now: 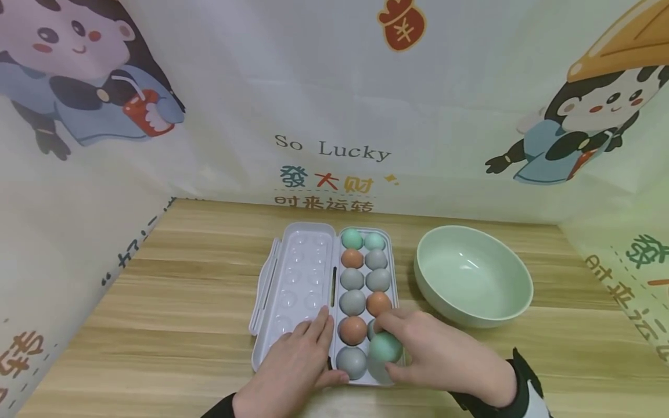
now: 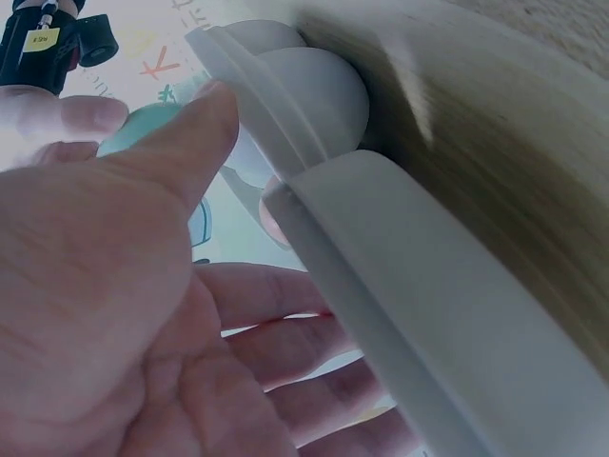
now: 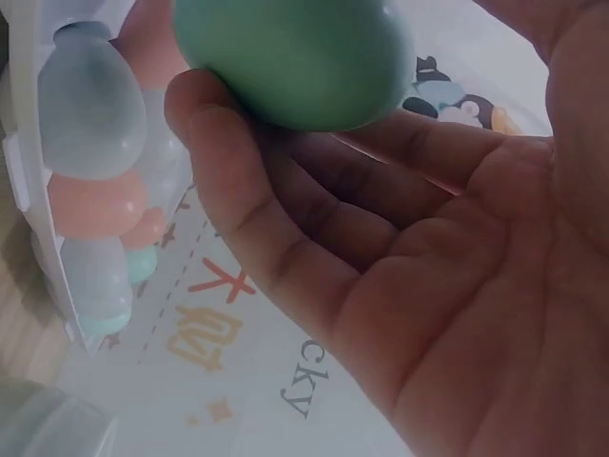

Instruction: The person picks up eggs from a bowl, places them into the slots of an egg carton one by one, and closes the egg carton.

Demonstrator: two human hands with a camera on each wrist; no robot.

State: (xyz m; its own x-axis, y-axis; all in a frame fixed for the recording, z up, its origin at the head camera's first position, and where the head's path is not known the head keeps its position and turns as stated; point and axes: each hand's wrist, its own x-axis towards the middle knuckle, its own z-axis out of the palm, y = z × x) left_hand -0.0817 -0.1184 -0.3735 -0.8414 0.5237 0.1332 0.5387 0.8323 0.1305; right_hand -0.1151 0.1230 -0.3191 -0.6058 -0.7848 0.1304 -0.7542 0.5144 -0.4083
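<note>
A green egg (image 1: pixel 385 348) is pinched in my right hand (image 1: pixel 441 355), close over the near right corner of the plastic egg carton (image 1: pixel 303 255). The right wrist view shows the green egg (image 3: pixel 300 57) at the fingertips, with fingers (image 3: pixel 257 209) bent beneath it. My left hand (image 1: pixel 298 366) lies over the near part of the opened lid, fingers extended, thumb at the tray's front edge beside a grey egg (image 1: pixel 351 362). In the left wrist view the thumb (image 2: pixel 195 143) reaches the tray's rim. Grey, orange and green eggs fill the rows farther back.
A pale green bowl (image 1: pixel 473 278) stands right of the carton, just beyond my right hand. The wooden tabletop (image 1: pixel 172 302) extends to both sides. A printed cloth (image 1: pixel 225 116) with cartoon figures hangs behind and at the sides.
</note>
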